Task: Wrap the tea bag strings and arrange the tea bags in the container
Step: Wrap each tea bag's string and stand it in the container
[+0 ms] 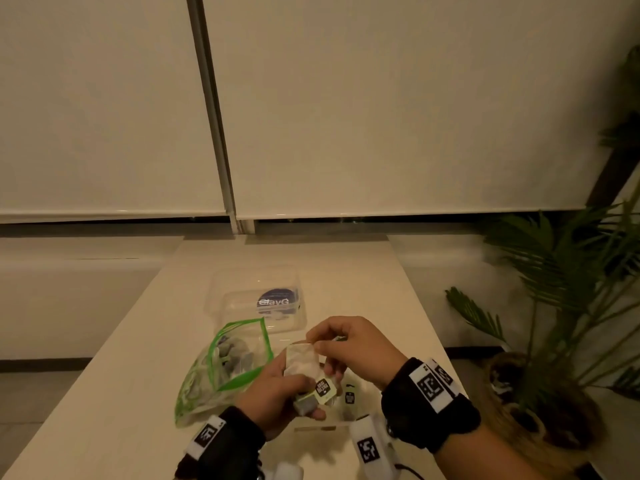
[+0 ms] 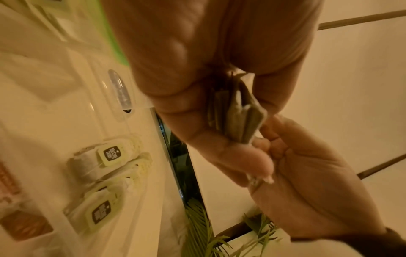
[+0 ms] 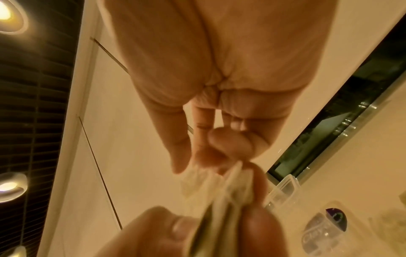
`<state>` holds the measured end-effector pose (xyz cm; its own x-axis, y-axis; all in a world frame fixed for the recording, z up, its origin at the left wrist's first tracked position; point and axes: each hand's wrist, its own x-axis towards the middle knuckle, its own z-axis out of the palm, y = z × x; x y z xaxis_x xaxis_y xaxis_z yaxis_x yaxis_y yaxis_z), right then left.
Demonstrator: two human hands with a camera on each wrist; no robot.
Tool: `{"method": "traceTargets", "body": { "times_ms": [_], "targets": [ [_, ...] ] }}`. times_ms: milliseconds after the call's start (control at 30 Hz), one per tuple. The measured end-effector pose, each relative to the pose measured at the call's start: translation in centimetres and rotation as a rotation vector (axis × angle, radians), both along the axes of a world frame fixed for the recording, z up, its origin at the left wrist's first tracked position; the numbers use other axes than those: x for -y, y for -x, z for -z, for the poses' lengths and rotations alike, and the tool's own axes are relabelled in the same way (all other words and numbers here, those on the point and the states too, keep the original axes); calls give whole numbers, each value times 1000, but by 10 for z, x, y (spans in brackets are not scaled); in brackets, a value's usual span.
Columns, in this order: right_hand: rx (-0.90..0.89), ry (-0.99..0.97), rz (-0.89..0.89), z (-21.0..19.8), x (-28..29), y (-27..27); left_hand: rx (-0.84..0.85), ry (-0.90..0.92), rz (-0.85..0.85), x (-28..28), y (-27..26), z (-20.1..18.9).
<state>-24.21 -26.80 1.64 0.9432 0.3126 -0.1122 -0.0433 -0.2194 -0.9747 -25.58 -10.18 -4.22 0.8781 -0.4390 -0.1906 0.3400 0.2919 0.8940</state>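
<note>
My left hand [image 1: 304,396] grips a white tea bag [image 1: 303,362] upright above the table's near edge, its thumb by the pale green tag [image 1: 325,389]. My right hand [image 1: 317,342] pinches at the bag's top edge. The string is too thin to make out. In the left wrist view the folded bag [image 2: 239,120] sits between finger and thumb. The right wrist view shows the blurred bag [image 3: 219,191] under my right fingertips. Two tagged tea bags [image 2: 105,156] lie side by side in a clear box, one tag [image 1: 349,398] showing under my right wrist.
A clear plastic tub [image 1: 256,303] with a dark round label sits at mid-table. A green-edged zip bag [image 1: 225,358] with several tea bags lies left of my hands. A potted palm [image 1: 554,306] stands off the table's right side. The wall and blinds are behind.
</note>
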Motion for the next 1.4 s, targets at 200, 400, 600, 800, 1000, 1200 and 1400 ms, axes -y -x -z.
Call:
{"method": "traceTargets", "body": {
  "times_ms": [200, 400, 600, 800, 1000, 1200, 1400],
  "targets": [
    [283, 260, 56, 12, -10, 5, -7, 36, -26, 7, 10, 3],
    [194, -1, 217, 12, -5, 1, -60, 65, -86, 5, 18, 1],
    [42, -92, 44, 8, 6, 1, -17, 75, -107, 3, 18, 4],
    [-55, -228, 5, 8, 14, -2, 21, 42, -132, 6, 17, 9],
    [31, -101, 4, 9, 18, -8, 41, -87, -172, 8, 16, 18],
    [210, 440, -82, 28, 28, -37, -68, -220, -267, -14, 13, 39],
    [202, 852, -403, 56, 11, -59, -137, -239, -340, -29, 12, 43]
  ]
}}
